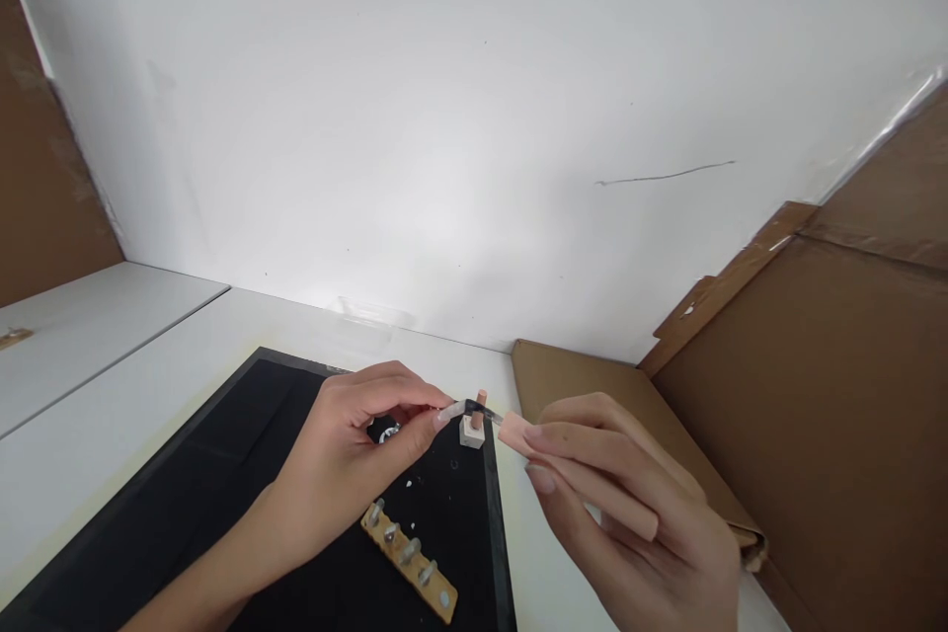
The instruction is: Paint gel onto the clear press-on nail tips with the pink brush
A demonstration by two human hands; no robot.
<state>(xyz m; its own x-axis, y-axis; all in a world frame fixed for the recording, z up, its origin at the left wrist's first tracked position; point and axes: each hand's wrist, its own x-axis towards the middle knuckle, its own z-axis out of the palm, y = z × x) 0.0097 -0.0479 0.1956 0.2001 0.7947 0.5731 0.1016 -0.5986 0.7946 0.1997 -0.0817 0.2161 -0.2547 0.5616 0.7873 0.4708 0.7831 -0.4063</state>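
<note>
My left hand (370,434) pinches a small pale, translucent piece (452,411) between thumb and forefinger. My right hand (629,504) is closed round a pink pen-like handle (592,489), whose thin tip points left. The tip meets or overlaps the dark end of the small piece; exact contact is hard to tell. Just behind the tip stands a small white block (472,433) with a pinkish-brown peg (480,409) upright in it. Below the hands a yellowish strip (410,561) holds several translucent pieces on pegs.
A black mat (222,434) lies under the left hand, with tiny white bits on it. Flat cardboard (578,380) is at the right, beside a tall cardboard wall (829,395). A clear plastic piece (366,314) sits by the white back wall (415,118).
</note>
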